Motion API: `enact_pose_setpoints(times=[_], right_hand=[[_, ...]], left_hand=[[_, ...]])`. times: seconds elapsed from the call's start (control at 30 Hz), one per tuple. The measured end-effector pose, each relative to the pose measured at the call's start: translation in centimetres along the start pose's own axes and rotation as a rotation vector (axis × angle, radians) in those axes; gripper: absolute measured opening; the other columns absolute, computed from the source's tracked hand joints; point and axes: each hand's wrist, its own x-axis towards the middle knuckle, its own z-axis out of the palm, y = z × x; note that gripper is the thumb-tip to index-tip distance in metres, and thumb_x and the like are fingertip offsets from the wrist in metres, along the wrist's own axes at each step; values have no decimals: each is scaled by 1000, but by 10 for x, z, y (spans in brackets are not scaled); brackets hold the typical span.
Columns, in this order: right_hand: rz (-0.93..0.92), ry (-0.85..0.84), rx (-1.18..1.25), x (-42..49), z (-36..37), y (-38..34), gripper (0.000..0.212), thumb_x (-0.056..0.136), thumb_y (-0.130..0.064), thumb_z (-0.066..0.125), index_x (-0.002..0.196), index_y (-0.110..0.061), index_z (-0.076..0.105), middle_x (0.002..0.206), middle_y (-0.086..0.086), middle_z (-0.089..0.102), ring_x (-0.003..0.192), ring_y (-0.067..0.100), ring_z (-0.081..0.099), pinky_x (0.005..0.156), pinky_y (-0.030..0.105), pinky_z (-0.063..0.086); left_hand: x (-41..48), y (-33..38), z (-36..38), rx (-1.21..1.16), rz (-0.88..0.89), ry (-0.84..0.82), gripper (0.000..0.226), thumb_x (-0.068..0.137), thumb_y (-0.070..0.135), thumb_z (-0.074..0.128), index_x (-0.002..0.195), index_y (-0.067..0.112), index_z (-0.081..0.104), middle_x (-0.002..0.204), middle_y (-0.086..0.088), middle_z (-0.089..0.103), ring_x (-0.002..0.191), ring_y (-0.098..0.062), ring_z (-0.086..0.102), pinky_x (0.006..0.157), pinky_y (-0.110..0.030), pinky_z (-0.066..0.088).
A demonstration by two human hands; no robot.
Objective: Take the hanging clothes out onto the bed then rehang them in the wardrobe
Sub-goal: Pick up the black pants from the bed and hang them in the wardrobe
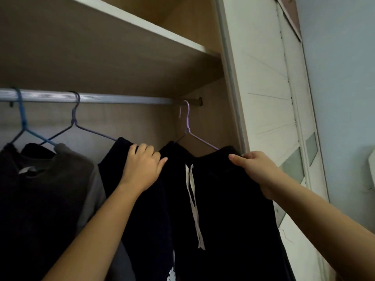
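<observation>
Wardrobe (105,57) holds hung dark clothes (227,199).

A white panelled door (267,88) and a pale blue wall (345,78) fill the right of my view.
The door's face is cut with thin grooves that fan outward, and two frosted greenish panes (292,167) are set into it lower down, one beside the other. A mauve strip (288,9) runs along its top edge. At the far right edge, a white object (371,165) sits against the wall, cut off by the frame and too partial for me to identify.
</observation>
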Motion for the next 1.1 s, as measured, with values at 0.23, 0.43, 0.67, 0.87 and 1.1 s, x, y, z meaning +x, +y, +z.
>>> enact_pose_setpoints(times=[0.23, 0.43, 0.67, 0.87, 1.1], right_hand=[[77, -113, 134, 14, 37, -27, 28, 90, -28, 54, 78, -4, 62, 64, 9, 54, 54, 18, 54, 57, 29, 38], [63, -217, 225, 32, 78, -51, 20, 92, -23, 52, 90, -6, 62, 73, 10, 58, 61, 19, 57, 61, 30, 42], [-172, -184, 231, 71, 137, -74, 18, 89, -24, 55, 82, -7, 55, 79, 16, 50, 72, 28, 54, 64, 33, 39], [-270, -207, 254, 102, 169, -95, 26, 89, -29, 54, 76, -7, 49, 70, 10, 46, 68, 26, 52, 60, 31, 36], [-260, -233, 209, 118, 199, -84, 28, 91, -31, 50, 73, -8, 47, 64, 4, 43, 58, 21, 45, 49, 28, 31]], left_hand=[[-29, -27, -22, -305, -138, 213, 42, 88, 33, 35, 70, 10, 65, 69, -4, 65, 70, -26, 60, 63, -38, 42], [-45, -52, -34, -420, -296, 321, 37, 82, 36, 40, 68, 9, 61, 80, -5, 63, 86, -26, 57, 77, -34, 35], [-62, -59, -41, -598, -430, 314, 43, 80, 37, 32, 89, 15, 68, 123, -3, 57, 129, -16, 36, 104, -36, 28], [-73, -65, -48, -488, -475, 227, 54, 82, 44, 25, 112, 21, 63, 139, 6, 41, 135, -7, 24, 109, -32, 21], [-84, -61, -57, -468, -552, 101, 68, 75, 55, 18, 131, 29, 46, 140, 25, 16, 133, 4, 11, 111, -25, 17]])
